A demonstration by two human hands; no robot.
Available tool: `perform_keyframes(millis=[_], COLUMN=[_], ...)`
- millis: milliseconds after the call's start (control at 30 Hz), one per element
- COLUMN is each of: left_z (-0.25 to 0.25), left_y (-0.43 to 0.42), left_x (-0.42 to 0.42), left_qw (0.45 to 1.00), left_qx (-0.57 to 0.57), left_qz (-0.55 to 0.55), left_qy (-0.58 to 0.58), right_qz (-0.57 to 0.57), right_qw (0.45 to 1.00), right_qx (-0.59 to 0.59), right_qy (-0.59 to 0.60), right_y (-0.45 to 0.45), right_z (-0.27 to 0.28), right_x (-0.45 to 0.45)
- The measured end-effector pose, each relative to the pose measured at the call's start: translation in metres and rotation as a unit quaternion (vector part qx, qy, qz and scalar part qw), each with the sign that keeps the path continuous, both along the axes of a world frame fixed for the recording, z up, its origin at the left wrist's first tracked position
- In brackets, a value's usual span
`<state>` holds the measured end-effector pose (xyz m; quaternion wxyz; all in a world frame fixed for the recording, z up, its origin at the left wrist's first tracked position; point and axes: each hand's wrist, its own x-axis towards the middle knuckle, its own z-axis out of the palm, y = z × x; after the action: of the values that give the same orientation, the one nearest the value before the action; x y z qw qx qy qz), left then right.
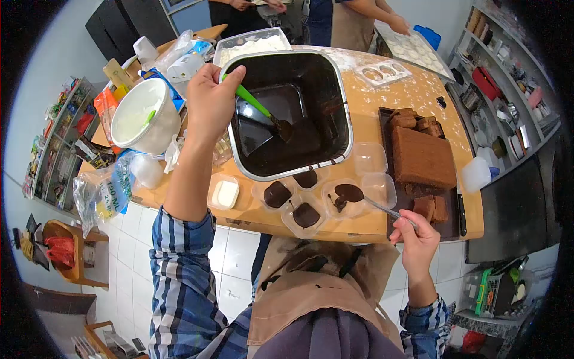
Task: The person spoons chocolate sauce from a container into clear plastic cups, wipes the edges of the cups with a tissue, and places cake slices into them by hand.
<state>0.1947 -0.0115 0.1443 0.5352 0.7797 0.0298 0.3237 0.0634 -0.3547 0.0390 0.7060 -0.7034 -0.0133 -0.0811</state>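
Note:
My left hand (212, 102) grips the rim of a square black pan (326, 90), tilted over the table, with dark chocolate coating its inside. A spatula with a green handle (254, 102) rests in the pan, its handle end by my left thumb. Pinched in my right hand (415, 236) is a metal spoon (385, 209), its bowl covered in chocolate. That bowl is over a clear plastic cup (330, 206) with a little chocolate inside. Beside it are chocolate-filled cups (277, 195), partly under the pan. Two clear cups (369, 158) without chocolate stand to the right.
A dark tray (406, 206) at right holds a brown cake block (423, 158) and cut pieces; a knife (461, 215) lies along its edge. At left are a white tub (225, 192), a white bowl (146, 128) and plastic bags (101, 194). Two people (359, 24) work across the table.

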Motion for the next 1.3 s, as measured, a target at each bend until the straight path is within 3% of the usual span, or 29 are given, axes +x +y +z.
perform_keyframes(millis=[467, 700, 900, 1300], left_z=[0.002, 0.008, 0.005, 0.001], left_y=[0.003, 0.001, 0.005, 0.009], left_x=[-0.005, -0.014, -0.01, -0.011], left_qw=[0.999, 1.0, 0.998, 1.0], left_qx=[-0.035, -0.018, -0.054, 0.001], left_qz=[-0.013, 0.003, -0.017, 0.002], left_qy=[-0.02, -0.014, -0.026, -0.023], right_qz=[0.026, 0.078, 0.079, 0.073], right_qw=[0.965, 0.935, 0.93, 0.928], right_qx=[-0.184, -0.255, -0.271, -0.277], right_qy=[-0.184, -0.234, -0.235, -0.238], right_y=[0.004, 0.01, 0.013, 0.008], right_z=[0.028, -0.006, -0.003, -0.012], right_x=[-0.015, -0.011, -0.012, -0.016])
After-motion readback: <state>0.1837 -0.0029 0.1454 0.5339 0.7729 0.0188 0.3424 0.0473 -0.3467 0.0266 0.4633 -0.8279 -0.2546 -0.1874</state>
